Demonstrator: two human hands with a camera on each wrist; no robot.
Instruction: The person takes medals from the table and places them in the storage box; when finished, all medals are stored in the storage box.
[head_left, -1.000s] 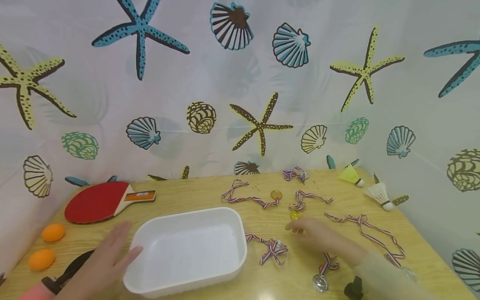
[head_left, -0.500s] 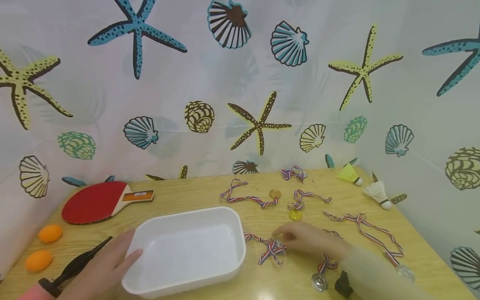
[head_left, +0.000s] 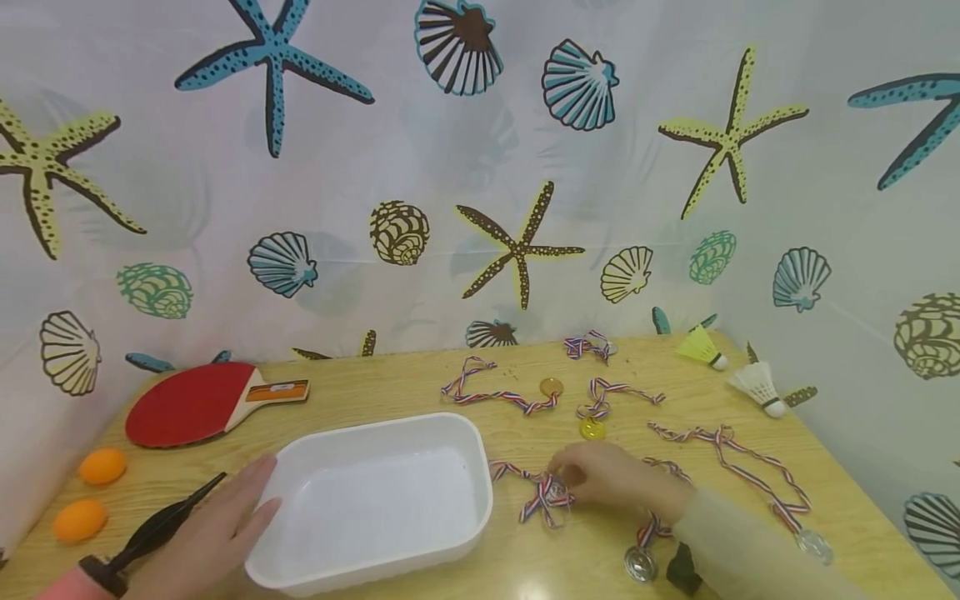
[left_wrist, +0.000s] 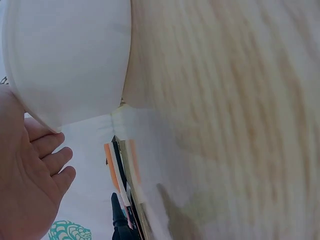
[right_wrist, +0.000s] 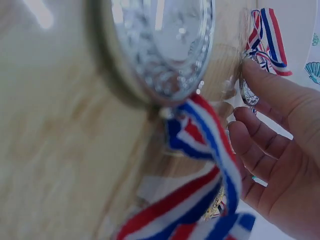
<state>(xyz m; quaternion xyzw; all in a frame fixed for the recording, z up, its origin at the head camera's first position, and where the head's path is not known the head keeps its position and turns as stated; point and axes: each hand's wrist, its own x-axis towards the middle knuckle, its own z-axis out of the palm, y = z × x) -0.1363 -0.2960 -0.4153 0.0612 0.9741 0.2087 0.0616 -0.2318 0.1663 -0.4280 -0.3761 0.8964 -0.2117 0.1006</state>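
Both hands (head_left: 225, 521) low, fingers extended

The tray (head_left: 372, 500) stands on the table (head_left: 390, 387) before me, a little to the left. My left hand (head_left: 217, 525) rests at its left side. Behind that hand lies the paddle (head_left: 202, 402), and left of it two balls (head_left: 93, 492). Right of the tray lie the medals (head_left: 551, 492), where my right hand (head_left: 607, 479) touches one. The shuttlecocks (head_left: 731, 367) lie at the far right corner.

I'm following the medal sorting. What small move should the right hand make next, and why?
Probably pinch and lift the silver medal: the right hand has fingertips touching its rim, and the left hand steadies the white tray beside it.
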